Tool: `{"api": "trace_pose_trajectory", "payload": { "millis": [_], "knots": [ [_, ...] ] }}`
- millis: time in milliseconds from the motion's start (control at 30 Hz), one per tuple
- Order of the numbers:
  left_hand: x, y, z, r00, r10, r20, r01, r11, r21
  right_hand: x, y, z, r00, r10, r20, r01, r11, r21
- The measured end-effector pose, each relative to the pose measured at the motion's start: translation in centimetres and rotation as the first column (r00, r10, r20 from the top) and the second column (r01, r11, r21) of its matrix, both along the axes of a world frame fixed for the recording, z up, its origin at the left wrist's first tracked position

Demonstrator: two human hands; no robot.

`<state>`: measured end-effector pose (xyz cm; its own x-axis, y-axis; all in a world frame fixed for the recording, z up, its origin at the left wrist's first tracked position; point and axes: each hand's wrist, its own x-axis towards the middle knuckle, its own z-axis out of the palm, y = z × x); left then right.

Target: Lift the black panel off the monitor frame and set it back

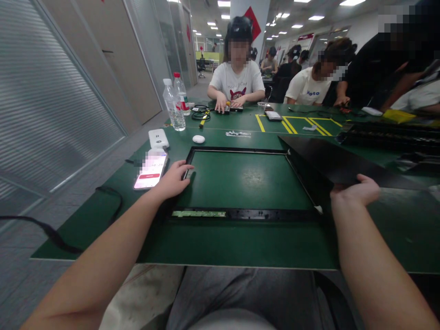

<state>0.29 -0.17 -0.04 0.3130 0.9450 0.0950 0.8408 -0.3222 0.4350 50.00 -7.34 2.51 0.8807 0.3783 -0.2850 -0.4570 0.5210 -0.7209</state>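
Observation:
A black rectangular frame [275, 214], perhaps a monitor bezel, lies flat before me with the green tabletop showing through its opening. Along its near bar runs a green circuit strip [198, 214]. My left hand [174, 179] grips the frame's left side, with fingers reaching over the inner edge. At the right, my right hand [357, 190] holds up a thin, dark flat panel [330, 158] by its near edge. The panel is tilted beside the frame's right side and hides part of it. The right fingers are partly hidden behind or under the panel.
Left of the frame lie a lit phone [150, 170], a white device [158, 139] and a white oval case [198, 139]. Two bottles [174, 105] stand behind them. Across the green table [240, 243] a person [237, 68] works. Dark parts [385, 137] are stacked at far right.

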Motion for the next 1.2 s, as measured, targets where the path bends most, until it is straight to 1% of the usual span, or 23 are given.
{"api": "trace_pose_trajectory", "payload": {
  "millis": [33,100,267,433,500,633,800,933,1067,1200],
  "knots": [
    [0.0,0.0,0.0,1.0,0.0,-0.002,0.0,1.0,-0.005,-0.3,0.0,0.2,0.997,-0.054,-0.046,0.054,0.999,0.004],
    [0.1,-0.1,0.1,1.0,0.004,-0.005,-0.004,1.0,-0.017,-0.7,0.0,0.4,0.988,-0.102,-0.113,0.103,0.995,0.002],
    [0.3,-0.3,0.2,1.0,0.002,-0.001,-0.002,1.0,-0.026,-0.6,0.2,0.0,0.989,-0.052,-0.137,0.048,0.998,-0.032],
    [0.2,-0.4,0.2,1.0,-0.009,0.009,0.01,0.999,-0.04,0.0,0.3,-0.3,0.988,-0.048,-0.146,0.024,0.987,-0.161],
    [0.1,-0.3,0.1,1.0,-0.009,0.0,0.009,0.999,-0.045,0.2,0.4,-0.3,0.988,-0.046,-0.147,0.018,0.981,-0.191],
    [0.0,-0.1,-0.1,1.0,-0.024,-0.018,0.024,0.999,-0.028,0.4,0.5,-0.5,0.99,-0.014,-0.14,-0.017,0.977,-0.214],
    [-0.3,0.0,-0.1,0.999,-0.041,-0.001,0.041,0.999,-0.024,0.3,0.8,-1.1,0.989,0.042,-0.143,-0.08,0.959,-0.271],
    [-0.5,0.2,-0.2,0.999,-0.04,-0.001,0.04,0.999,0.012,0.2,0.9,-1.4,0.984,0.075,-0.16,-0.119,0.95,-0.289],
    [-0.5,0.3,-0.5,0.999,-0.038,-0.013,0.038,0.999,0.015,0.3,0.9,-1.4,0.979,0.088,-0.184,-0.14,0.946,-0.292],
    [-0.3,0.1,-0.3,0.999,-0.034,-0.017,0.034,0.999,-0.009,0.3,0.9,-1.3,0.98,0.082,-0.183,-0.133,0.947,-0.291]
  ]
}}
